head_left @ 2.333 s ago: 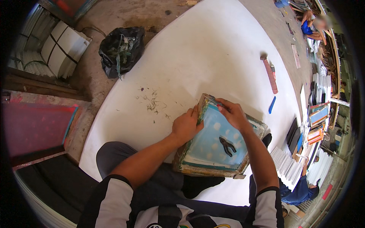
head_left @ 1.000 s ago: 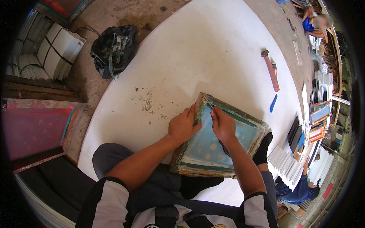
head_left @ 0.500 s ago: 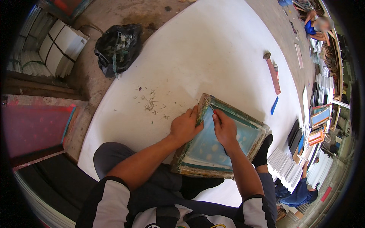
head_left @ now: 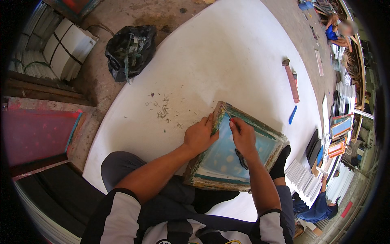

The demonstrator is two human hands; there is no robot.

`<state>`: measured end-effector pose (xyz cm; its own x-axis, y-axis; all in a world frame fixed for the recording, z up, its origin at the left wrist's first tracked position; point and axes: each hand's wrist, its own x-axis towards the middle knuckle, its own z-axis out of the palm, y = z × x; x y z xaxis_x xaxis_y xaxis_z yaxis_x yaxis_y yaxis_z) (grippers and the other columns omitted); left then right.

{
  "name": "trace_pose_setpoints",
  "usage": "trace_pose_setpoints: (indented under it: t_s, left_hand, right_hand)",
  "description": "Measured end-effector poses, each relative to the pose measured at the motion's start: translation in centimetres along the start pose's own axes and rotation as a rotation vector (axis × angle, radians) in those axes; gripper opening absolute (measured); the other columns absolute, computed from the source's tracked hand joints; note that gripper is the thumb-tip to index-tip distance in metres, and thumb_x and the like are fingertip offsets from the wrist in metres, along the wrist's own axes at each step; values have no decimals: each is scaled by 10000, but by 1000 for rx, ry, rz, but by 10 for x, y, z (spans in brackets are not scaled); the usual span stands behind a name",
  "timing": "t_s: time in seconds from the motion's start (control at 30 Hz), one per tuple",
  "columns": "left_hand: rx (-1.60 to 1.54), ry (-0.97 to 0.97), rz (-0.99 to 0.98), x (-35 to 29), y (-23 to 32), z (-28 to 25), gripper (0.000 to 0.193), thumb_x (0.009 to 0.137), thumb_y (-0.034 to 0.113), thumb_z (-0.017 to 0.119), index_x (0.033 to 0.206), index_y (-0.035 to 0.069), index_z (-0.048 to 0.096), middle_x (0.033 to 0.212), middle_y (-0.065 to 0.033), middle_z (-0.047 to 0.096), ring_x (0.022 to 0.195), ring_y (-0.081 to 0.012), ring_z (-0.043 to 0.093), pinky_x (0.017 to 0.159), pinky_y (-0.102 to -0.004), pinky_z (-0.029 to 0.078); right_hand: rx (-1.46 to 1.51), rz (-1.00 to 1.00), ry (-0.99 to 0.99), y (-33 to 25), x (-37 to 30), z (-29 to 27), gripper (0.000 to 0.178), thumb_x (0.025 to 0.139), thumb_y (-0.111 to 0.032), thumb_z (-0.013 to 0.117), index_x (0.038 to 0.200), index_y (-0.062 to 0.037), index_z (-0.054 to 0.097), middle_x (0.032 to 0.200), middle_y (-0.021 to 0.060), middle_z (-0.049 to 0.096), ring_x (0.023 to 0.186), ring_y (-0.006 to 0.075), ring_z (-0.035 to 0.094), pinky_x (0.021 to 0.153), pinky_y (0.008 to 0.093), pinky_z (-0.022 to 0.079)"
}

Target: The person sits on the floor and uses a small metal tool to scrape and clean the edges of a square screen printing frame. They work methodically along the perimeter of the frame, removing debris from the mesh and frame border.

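Soft, diffuse light brightens the white sheet [head_left: 227, 49], with faint, smooth-edged shadows above and to the right of the framed screen [head_left: 219, 156]. The black bag [head_left: 131, 53] and the dark panel [head_left: 57, 199] at lower left read dim. The left hand [head_left: 199, 134] and right hand [head_left: 244, 137] look fairly crisp; a distant person's head [head_left: 347, 28] is blurred. Straight edges bend near the rim; the corners fall to black.

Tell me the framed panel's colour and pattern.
The panel is light blue with pale round spots; the head view shows it best.
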<state>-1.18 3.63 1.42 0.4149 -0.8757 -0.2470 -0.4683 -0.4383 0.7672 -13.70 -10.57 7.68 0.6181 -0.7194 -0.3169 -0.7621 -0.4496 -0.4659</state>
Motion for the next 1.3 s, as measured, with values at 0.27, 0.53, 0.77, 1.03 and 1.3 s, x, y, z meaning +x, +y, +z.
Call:
trace_pose_setpoints:
  t_s: [0.27, 0.53, 0.77, 1.03, 1.3]
  left_hand:
    - [51, 30, 10, -2, 2, -3, 730, 910, 405, 655, 1463, -43, 494, 1094, -144, 651, 792, -307, 714, 664, -404, 593]
    - [44, 5, 4, 0, 1, 0, 757, 917, 427, 656, 1477, -46, 468, 1101, -186, 642, 817, -328, 712, 678, -422, 596]
    - [27, -21, -3, 1, 0, 1, 773, 921, 435, 660, 1485, -50, 451, 1095, -205, 636, 823, -337, 709, 681, -435, 595]
    - [11, -19, -13, 0, -1, 0, 772, 926, 447, 654, 1491, -36, 448, 1119, -203, 639, 852, -349, 710, 710, -440, 596]
    - [3, -45, -32, 1, 1, -2, 769, 932, 444, 645, 1500, -31, 438, 1136, -209, 639, 878, -358, 710, 731, -438, 595]
  right_hand:
    - [-335, -74, -123, -20, 32, -31, 284, 974, -364, 649, 1007, -91, 717, 822, 161, 725, 795, 387, 707, 723, 509, 540]
    - [-478, -455, 135, 7, 29, -19, 166, 939, -276, 699, 962, -112, 688, 813, 89, 702, 682, 314, 687, 606, 434, 526]
    - [-718, -606, 279, 16, 29, -16, 156, 920, -289, 716, 950, -139, 682, 806, 24, 671, 674, 235, 673, 559, 385, 537]
    - [-567, -524, 173, 13, 36, -24, 186, 918, -307, 720, 1024, -154, 718, 792, 36, 682, 642, 261, 671, 549, 395, 519]
    - [-508, -469, 186, 12, 30, -18, 199, 932, -317, 708, 1024, -141, 722, 853, 41, 723, 663, 268, 689, 573, 403, 532]
